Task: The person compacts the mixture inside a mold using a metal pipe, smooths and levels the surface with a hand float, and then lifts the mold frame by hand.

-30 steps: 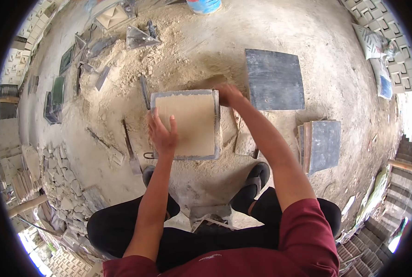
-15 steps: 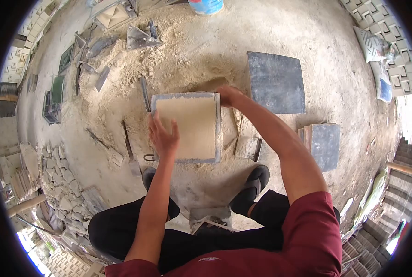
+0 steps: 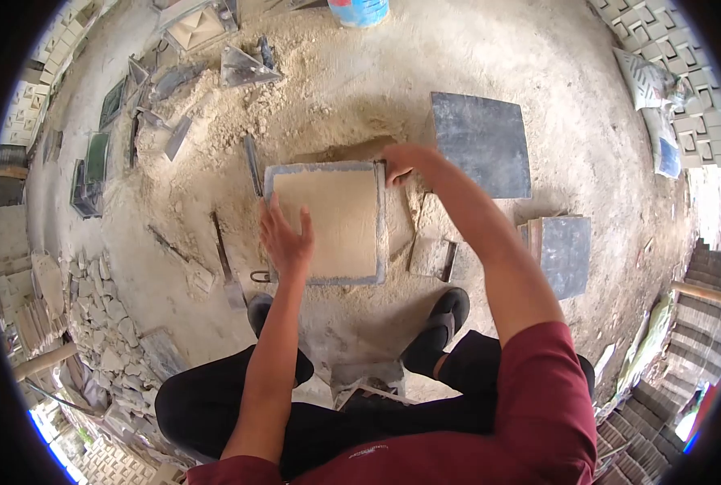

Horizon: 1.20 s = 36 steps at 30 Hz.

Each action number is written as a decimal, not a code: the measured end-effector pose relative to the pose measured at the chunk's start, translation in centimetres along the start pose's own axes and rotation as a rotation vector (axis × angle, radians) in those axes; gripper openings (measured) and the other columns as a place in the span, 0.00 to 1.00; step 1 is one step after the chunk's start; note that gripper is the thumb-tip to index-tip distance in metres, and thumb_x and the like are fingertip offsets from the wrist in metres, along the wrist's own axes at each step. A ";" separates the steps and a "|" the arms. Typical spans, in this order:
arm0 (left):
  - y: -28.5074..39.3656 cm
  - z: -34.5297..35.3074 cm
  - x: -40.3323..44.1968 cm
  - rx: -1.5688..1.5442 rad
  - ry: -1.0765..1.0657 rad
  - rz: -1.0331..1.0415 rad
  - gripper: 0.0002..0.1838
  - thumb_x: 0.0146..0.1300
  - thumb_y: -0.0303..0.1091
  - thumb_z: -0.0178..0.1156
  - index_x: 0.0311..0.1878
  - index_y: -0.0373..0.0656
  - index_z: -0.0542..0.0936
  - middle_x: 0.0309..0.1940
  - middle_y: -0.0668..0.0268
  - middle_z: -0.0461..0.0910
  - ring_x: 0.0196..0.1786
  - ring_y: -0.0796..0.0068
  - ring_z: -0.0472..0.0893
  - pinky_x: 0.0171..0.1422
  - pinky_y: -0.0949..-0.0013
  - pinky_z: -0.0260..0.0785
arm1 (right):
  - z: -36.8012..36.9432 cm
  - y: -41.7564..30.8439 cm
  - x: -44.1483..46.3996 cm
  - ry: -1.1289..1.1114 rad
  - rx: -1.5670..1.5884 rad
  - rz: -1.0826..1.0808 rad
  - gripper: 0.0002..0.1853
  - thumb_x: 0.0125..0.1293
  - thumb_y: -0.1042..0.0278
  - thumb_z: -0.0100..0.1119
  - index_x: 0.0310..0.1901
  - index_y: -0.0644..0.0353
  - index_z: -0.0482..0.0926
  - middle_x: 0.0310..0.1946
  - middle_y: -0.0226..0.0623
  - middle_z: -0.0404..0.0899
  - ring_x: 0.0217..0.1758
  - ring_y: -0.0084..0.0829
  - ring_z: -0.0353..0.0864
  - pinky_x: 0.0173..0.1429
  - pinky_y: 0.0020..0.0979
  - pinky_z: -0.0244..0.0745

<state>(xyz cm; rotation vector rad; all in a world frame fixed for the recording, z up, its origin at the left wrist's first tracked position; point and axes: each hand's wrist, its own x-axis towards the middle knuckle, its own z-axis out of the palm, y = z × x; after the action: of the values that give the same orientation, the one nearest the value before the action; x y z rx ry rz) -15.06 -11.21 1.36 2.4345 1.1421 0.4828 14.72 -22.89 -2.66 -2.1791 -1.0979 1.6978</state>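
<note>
A square metal mould frame [image 3: 380, 234] lies on the floor before me, filled level with a smooth slab of beige powdery material [image 3: 340, 230]. My left hand [image 3: 289, 234] rests at its left side, fingers spread, thumb over the beige surface. At the frame's far right corner is my right hand [image 3: 405, 162], its fingers curled down against the outside of the frame; whatever they grip there is hidden. A small metal loop [image 3: 260, 276] sticks out at the near left corner.
Dark square plates [image 3: 482, 145] lie to the right, with a plate stack [image 3: 565, 255] nearer me. A flat bar [image 3: 253, 166], a trowel-like tool [image 3: 227, 267] and loose powder [image 3: 255, 109] are on the left. A blue bucket [image 3: 359, 11] stands at the back.
My right hand has shifted slightly at the far right corner, its wrist raised and fingers now curled downward. My left hand stays in place on the left edge.
</note>
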 end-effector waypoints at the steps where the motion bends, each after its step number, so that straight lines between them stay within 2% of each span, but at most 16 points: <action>1: 0.1 0.0 -0.3 0.012 -0.004 -0.013 0.35 0.65 0.55 0.51 0.70 0.46 0.59 0.69 0.47 0.56 0.70 0.46 0.59 0.70 0.46 0.51 | 0.1 -0.2 0.5 -0.064 0.174 0.042 0.07 0.48 0.68 0.71 0.26 0.61 0.84 0.19 0.38 0.81 0.23 0.29 0.83 0.29 0.34 0.81; 5: -0.8 0.6 -0.1 0.009 0.013 0.039 0.36 0.64 0.55 0.51 0.70 0.46 0.59 0.70 0.48 0.56 0.70 0.46 0.59 0.70 0.46 0.51 | 1.8 0.2 0.4 0.053 -0.159 0.058 0.09 0.50 0.64 0.68 0.27 0.60 0.84 0.19 0.41 0.81 0.24 0.32 0.83 0.31 0.36 0.81; 7: -0.2 0.4 0.0 0.006 0.008 0.020 0.36 0.64 0.55 0.51 0.70 0.46 0.59 0.70 0.48 0.56 0.70 0.46 0.59 0.70 0.46 0.51 | 2.3 0.8 1.0 0.414 -0.387 -0.185 0.09 0.56 0.62 0.62 0.28 0.58 0.84 0.24 0.46 0.82 0.28 0.38 0.84 0.34 0.39 0.80; 8: -0.1 0.1 0.0 0.013 -0.004 -0.005 0.36 0.64 0.54 0.52 0.70 0.46 0.59 0.70 0.48 0.56 0.70 0.46 0.58 0.70 0.46 0.51 | 2.7 0.9 1.5 0.418 -0.385 -0.189 0.09 0.56 0.62 0.62 0.28 0.58 0.84 0.24 0.46 0.82 0.28 0.38 0.84 0.34 0.39 0.80; 10: -0.3 0.1 -0.3 0.009 -0.018 -0.013 0.36 0.63 0.54 0.52 0.70 0.47 0.59 0.70 0.48 0.56 0.70 0.47 0.58 0.70 0.46 0.51 | 4.9 1.9 1.6 0.793 -0.581 -0.231 0.10 0.61 0.62 0.52 0.39 0.52 0.81 0.29 0.49 0.82 0.31 0.47 0.84 0.34 0.45 0.78; 11: -0.1 0.3 0.0 -0.002 -0.013 -0.020 0.36 0.63 0.54 0.52 0.70 0.47 0.60 0.70 0.48 0.55 0.71 0.47 0.58 0.70 0.46 0.51 | 5.8 2.2 1.7 0.887 -0.506 -0.143 0.10 0.62 0.63 0.50 0.43 0.49 0.77 0.29 0.46 0.82 0.34 0.47 0.84 0.35 0.46 0.78; 15: -0.6 0.4 -0.1 -0.022 -0.001 0.000 0.36 0.63 0.54 0.52 0.70 0.48 0.60 0.70 0.48 0.55 0.71 0.47 0.58 0.70 0.46 0.51 | 6.1 -0.3 -0.2 0.883 -0.499 0.019 0.09 0.63 0.70 0.47 0.41 0.55 0.78 0.33 0.46 0.83 0.35 0.45 0.85 0.36 0.42 0.80; 19: -0.2 0.3 -0.1 -0.009 -0.011 -0.020 0.35 0.64 0.55 0.52 0.70 0.48 0.60 0.70 0.48 0.55 0.71 0.47 0.58 0.71 0.47 0.51 | 3.8 1.1 0.5 0.858 -0.519 -0.124 0.10 0.63 0.67 0.50 0.39 0.57 0.80 0.33 0.47 0.83 0.33 0.45 0.85 0.35 0.43 0.79; 21: -0.4 0.2 -0.5 0.003 -0.019 -0.026 0.35 0.64 0.55 0.51 0.70 0.48 0.60 0.70 0.48 0.55 0.71 0.47 0.58 0.71 0.47 0.51 | 1.1 0.0 -0.9 0.115 0.024 0.034 0.10 0.60 0.65 0.53 0.35 0.60 0.82 0.34 0.48 0.83 0.32 0.45 0.84 0.37 0.46 0.78; 22: -0.4 0.2 -0.3 0.023 -0.030 -0.029 0.35 0.64 0.55 0.51 0.70 0.48 0.59 0.70 0.48 0.55 0.71 0.47 0.58 0.71 0.48 0.50 | 1.0 -0.5 -1.1 0.116 0.019 0.032 0.10 0.60 0.65 0.53 0.35 0.60 0.82 0.34 0.48 0.83 0.32 0.45 0.84 0.37 0.46 0.78; 24: -0.5 0.2 0.4 0.043 -0.030 -0.034 0.35 0.64 0.56 0.51 0.70 0.48 0.59 0.70 0.48 0.55 0.71 0.47 0.58 0.72 0.48 0.50 | 0.9 -1.2 -0.6 0.108 -0.342 0.050 0.13 0.63 0.63 0.53 0.43 0.58 0.83 0.37 0.48 0.83 0.33 0.46 0.84 0.40 0.44 0.79; 25: -0.6 0.2 0.4 0.033 -0.026 -0.019 0.36 0.64 0.56 0.51 0.70 0.48 0.59 0.70 0.47 0.55 0.71 0.46 0.58 0.72 0.48 0.50 | 1.6 -1.1 -0.3 0.108 -0.343 0.050 0.13 0.63 0.63 0.53 0.43 0.58 0.83 0.37 0.48 0.83 0.33 0.46 0.84 0.40 0.44 0.79; 27: -0.4 0.4 -0.3 0.017 -0.030 -0.015 0.36 0.64 0.55 0.52 0.70 0.47 0.59 0.70 0.47 0.55 0.70 0.46 0.58 0.72 0.49 0.50 | 4.2 -0.2 -0.5 0.606 -0.480 -0.046 0.11 0.64 0.65 0.50 0.42 0.58 0.81 0.38 0.50 0.82 0.36 0.41 0.85 0.41 0.42 0.79; 30: -0.1 0.2 0.2 -0.003 0.026 0.012 0.35 0.64 0.54 0.52 0.69 0.45 0.60 0.67 0.46 0.60 0.70 0.46 0.60 0.70 0.46 0.52 | 6.0 -0.2 -0.3 0.826 -0.524 0.036 0.10 0.63 0.67 0.49 0.42 0.59 0.77 0.38 0.51 0.81 0.40 0.42 0.84 0.41 0.41 0.79; 31: -0.1 0.2 0.2 -0.007 0.020 -0.001 0.35 0.64 0.53 0.53 0.69 0.45 0.60 0.67 0.46 0.59 0.70 0.46 0.59 0.70 0.46 0.51 | 6.6 -0.1 0.0 0.902 -0.576 0.021 0.11 0.61 0.68 0.50 0.43 0.63 0.72 0.36 0.51 0.82 0.42 0.46 0.84 0.42 0.41 0.80; 36: 0.0 0.2 0.0 -0.042 0.019 -0.003 0.35 0.64 0.52 0.53 0.70 0.45 0.60 0.68 0.44 0.58 0.70 0.45 0.58 0.71 0.46 0.51 | 6.2 -0.8 -0.7 0.863 -0.501 0.064 0.13 0.61 0.69 0.48 0.46 0.64 0.73 0.41 0.51 0.81 0.46 0.47 0.83 0.47 0.42 0.79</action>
<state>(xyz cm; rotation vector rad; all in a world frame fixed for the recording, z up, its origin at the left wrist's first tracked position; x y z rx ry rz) -15.03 -11.26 1.20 2.3965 1.1322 0.5247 8.78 -24.64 -3.78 -2.7932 -1.2384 0.3430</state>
